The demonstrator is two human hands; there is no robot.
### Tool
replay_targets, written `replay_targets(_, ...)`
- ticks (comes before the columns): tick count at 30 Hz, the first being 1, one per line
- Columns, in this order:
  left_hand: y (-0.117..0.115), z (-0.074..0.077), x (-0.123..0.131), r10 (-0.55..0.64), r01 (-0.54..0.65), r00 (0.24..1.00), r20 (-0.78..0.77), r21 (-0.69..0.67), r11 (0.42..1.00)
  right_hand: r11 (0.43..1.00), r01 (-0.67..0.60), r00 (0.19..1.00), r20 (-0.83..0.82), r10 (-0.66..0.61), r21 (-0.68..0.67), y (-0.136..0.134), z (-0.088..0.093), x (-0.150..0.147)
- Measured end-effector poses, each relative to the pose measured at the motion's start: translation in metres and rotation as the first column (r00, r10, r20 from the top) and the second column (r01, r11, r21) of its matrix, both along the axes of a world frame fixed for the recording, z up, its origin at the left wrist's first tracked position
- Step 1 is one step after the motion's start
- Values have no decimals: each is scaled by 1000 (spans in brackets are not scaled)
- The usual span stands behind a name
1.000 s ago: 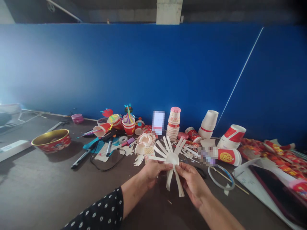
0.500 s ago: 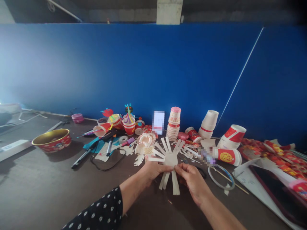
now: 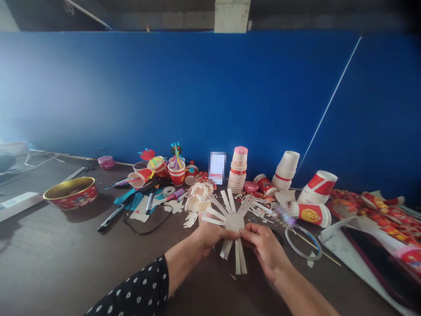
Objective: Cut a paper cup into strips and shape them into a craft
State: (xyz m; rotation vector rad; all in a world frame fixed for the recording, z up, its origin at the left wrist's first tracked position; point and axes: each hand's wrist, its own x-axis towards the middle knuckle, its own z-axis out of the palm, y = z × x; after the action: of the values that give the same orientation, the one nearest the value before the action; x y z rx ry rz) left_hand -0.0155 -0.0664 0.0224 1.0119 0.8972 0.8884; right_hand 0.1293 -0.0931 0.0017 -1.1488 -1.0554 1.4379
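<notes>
Both my hands hold a white paper cup (image 3: pixel 234 222) cut into long strips that splay out from its round base. My left hand (image 3: pixel 208 235) pinches the left edge of the base. My right hand (image 3: pixel 259 245) grips the right edge, its fingertips close to my left fingers. Several strips fan upward over the table, and several hang down toward me. Part of the base lies behind my fingers. A dark sleeve with white dots (image 3: pixel 131 285) covers my left forearm.
Paper scraps and cut cups lie just beyond my hands on the brown table (image 3: pixel 59 259). A stack of paper cups (image 3: pixel 237 171) stands behind them against the blue wall (image 3: pixel 197 87). A red bowl (image 3: pixel 70 193), a black marker (image 3: pixel 112 218), and a dark tablet (image 3: pixel 375 267) lie around.
The cut cup has turned slightly in my fingers and sits a little lower. Its lower strips now hang nearly straight down, and my hands are slightly closer together.
</notes>
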Motion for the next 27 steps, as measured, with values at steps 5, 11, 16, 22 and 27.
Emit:
replay_targets(5, 3, -4, -4, -12, 9, 999, 48, 67, 998, 999, 8, 989, 149, -16, 51, -3, 3, -1)
replay_targets(11, 3, -4, -5, -62, 60, 998, 9, 119, 991, 984, 58, 956, 274, -103, 167, -1, 4, 1)
replay_targets(16, 6, -3, -7, -17, 22, 999, -32, 148, 989, 979, 118, 952, 262, -159, 163, 1, 1, 4)
replay_targets(22, 13, -11, -9, 179, -175, 982, -51, 78, 981, 977, 137, 945, 275, -178, 160, 1, 1, 3)
replay_targets(27, 9, -10, -5, 166, -165, 986, -31, 30, 986, 970, 142, 964, 194, -180, 196, 2, -2, 5)
